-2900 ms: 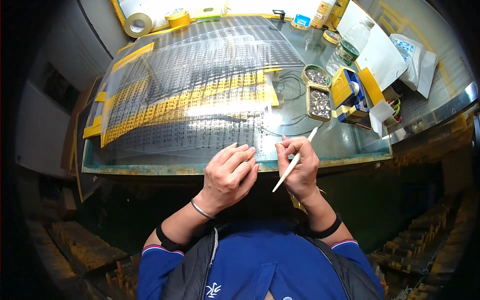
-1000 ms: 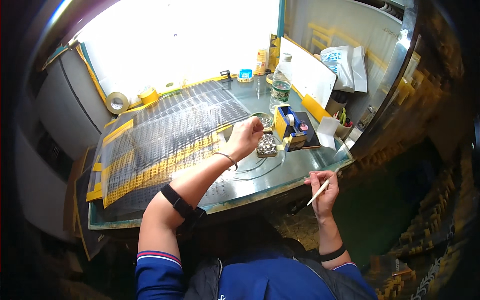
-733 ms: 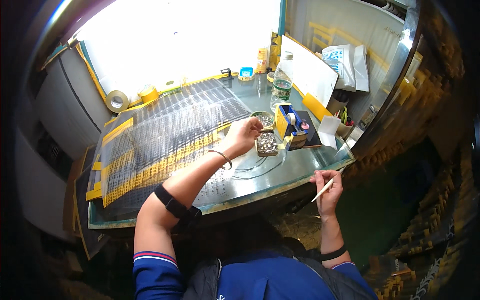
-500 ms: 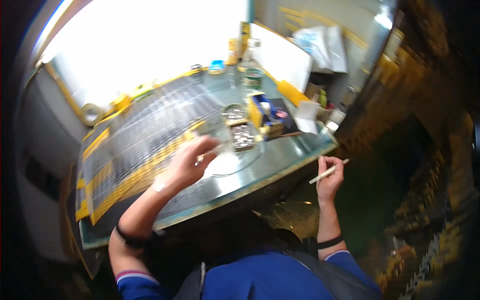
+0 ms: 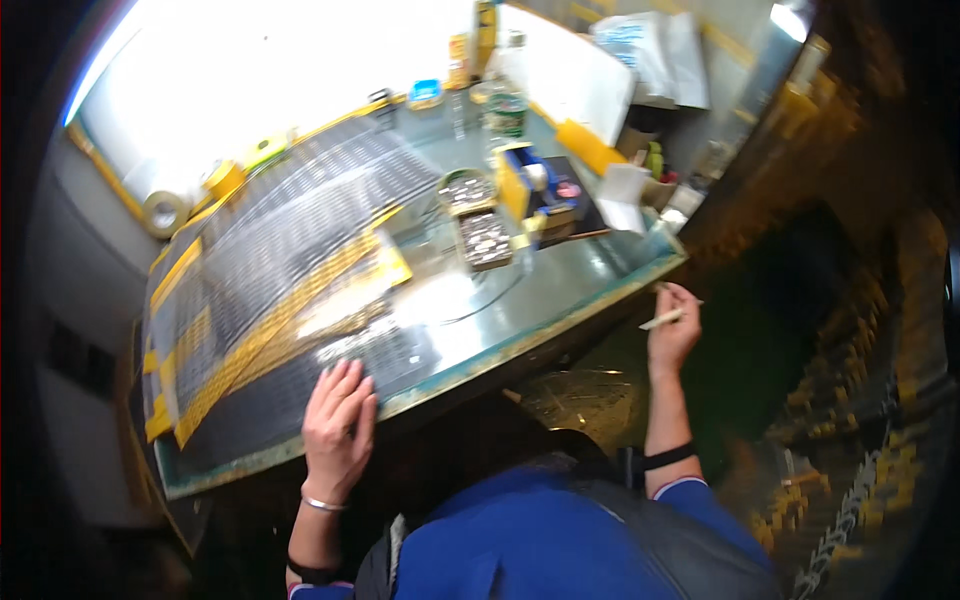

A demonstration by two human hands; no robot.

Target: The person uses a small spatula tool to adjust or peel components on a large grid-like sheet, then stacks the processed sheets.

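My left hand (image 5: 340, 425) lies at the front edge of the glass-topped table (image 5: 560, 325), fingers stretched out and holding nothing. Just beyond its fingertips are dark sheets with rows of small marks (image 5: 300, 220), edged with yellow strips. Off the table's right front corner, my right hand (image 5: 675, 335) pinches a thin pale stick (image 5: 656, 321), possibly a pen or tweezers; blur hides its exact kind. Between the hands, farther back, a round dish (image 5: 467, 188) and a rectangular box (image 5: 485, 240) hold many small shiny pieces.
A blue and yellow tape dispenser (image 5: 522, 185) stands right of the box. Behind it are a clear bottle (image 5: 505, 115) and a small blue container (image 5: 425, 94). Tape rolls (image 5: 165, 212) sit at the far left. White bags (image 5: 645, 60) hang at the back right.
My left hand has come back from over the sheets to the table's front edge, its fingers now straighter. My right hand has moved slightly up and right with the stick.
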